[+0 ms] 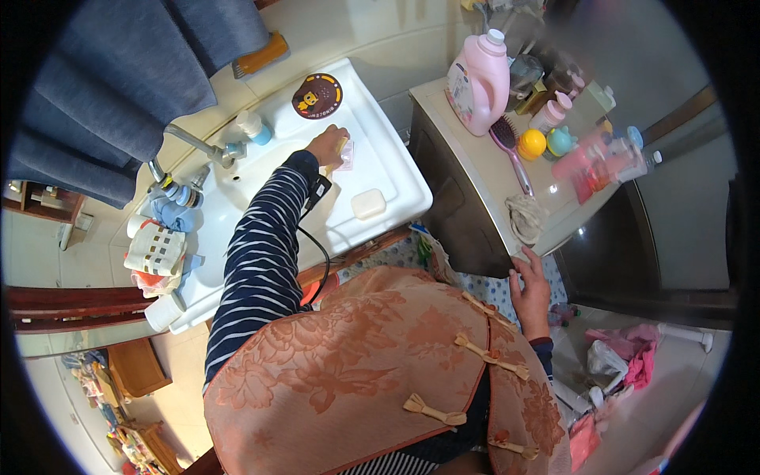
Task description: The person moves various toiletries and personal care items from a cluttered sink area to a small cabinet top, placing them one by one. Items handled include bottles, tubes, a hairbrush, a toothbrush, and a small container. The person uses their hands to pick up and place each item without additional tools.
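My left hand (326, 146) reaches over the white ceramic sink (395, 151), its fingers closed around a thin pale-yellow item (342, 144), perhaps a sponge or cloth, mostly hidden by the hand. Against it lies a small pink-and-white piece (348, 159) on the sink's ledge. A white bar of soap (369, 204) rests nearer to me, apart from the hand. At the right, my right hand (529, 291) is held with fingers apart and nothing in it. Its fingertips are at the front corner of the cabinet top (475, 172), beside a crumpled beige cloth (526, 218).
A brown round mat (317, 96) and a white-and-blue bottle (254, 127) lie near the faucet (208, 148). A pink detergent jug (480, 83), a hairbrush (512, 154) and several bottles stand on the cabinet. Blue towels (119, 89) hang at upper left. A black cable (323, 255) runs from my left wrist.
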The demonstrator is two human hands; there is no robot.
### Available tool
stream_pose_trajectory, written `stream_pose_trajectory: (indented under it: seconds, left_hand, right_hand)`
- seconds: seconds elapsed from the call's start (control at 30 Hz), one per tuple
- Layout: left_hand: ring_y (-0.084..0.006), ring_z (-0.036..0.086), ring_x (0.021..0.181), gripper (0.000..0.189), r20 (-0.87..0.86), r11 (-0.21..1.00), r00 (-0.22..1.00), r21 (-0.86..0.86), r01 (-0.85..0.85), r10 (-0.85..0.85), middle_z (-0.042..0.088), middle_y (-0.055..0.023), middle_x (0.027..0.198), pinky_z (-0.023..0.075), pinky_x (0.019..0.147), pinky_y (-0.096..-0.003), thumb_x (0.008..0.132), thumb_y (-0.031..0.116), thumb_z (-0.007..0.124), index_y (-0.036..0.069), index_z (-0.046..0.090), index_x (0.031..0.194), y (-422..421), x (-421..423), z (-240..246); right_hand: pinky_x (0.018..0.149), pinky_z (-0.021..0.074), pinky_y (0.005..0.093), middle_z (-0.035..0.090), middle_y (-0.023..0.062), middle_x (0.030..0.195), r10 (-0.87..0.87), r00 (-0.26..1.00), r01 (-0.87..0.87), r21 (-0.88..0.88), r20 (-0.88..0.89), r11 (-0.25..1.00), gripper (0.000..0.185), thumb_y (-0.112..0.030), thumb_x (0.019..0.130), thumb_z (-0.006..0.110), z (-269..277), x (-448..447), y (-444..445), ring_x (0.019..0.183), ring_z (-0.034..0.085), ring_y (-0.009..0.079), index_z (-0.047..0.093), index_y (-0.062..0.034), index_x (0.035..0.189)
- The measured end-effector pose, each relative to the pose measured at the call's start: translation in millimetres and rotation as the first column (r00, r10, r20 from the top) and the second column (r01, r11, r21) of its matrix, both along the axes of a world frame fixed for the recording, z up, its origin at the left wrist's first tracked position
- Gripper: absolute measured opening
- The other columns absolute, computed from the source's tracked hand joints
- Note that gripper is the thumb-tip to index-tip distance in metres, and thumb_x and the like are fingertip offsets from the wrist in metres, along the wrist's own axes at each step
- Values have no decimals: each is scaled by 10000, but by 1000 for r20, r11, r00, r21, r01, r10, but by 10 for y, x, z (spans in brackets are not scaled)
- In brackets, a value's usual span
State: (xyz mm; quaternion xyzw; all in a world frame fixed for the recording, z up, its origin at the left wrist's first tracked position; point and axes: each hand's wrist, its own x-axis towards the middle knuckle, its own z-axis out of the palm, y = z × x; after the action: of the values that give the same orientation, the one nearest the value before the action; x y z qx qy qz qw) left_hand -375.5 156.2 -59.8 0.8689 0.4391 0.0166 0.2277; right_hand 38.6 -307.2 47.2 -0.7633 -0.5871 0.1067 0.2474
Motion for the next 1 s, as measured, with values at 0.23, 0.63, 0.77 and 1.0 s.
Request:
stream_pose_trajectory:
  seconds: [0.23, 0.63, 0.77, 1.0]
  left_hand:
    - [-390, 669, 1146, 718, -52, 998, 997, -21, -58, 56, 684, -185, 1203, 542, 1015, -422, 662, 193, 906, 95, 631, 1318, -48, 26, 62]
    - [-245, 712, 992, 486, 360, 942, 880, 9, -336, 311, 759, -116, 1127, 556, 915, -345, 852, 226, 867, -13, 683, 1234, 243, -237, 332]
    - [-237, 745, 1056, 514, 549, 855, 702, -489, -171, 454, 741, -131, 1193, 629, 890, -369, 929, 232, 808, 26, 610, 1356, 59, 155, 865]
    - [-179, 742, 909, 362, 611, 728, 574, -685, 38, 545, 734, -60, 1068, 649, 701, -350, 954, 150, 796, 51, 628, 1259, -1093, 1877, 1169]
  right_hand:
    - [863, 602, 378, 620, 110, 1464, -15, 999, 14, -9, -39, 1000, 256, -54, 955, 685, -47, -44, 15, 989, 757, 318, 730, -66, 1207]
    - [858, 594, 379, 684, 132, 1339, 11, 992, -9, 19, -129, 1000, 237, -63, 946, 700, 102, -15, 194, 1020, 737, 325, 729, -56, 1181]
    - [870, 589, 373, 722, 149, 1192, 153, 966, -113, 190, -210, 975, 215, -62, 938, 715, 275, 11, 468, 1009, 732, 337, 729, -48, 1151]
    - [778, 575, 307, 709, 87, 1004, 309, 829, -239, 204, -467, 949, 284, -120, 983, 710, 417, -286, 1295, 850, 703, 190, 671, -51, 1256]
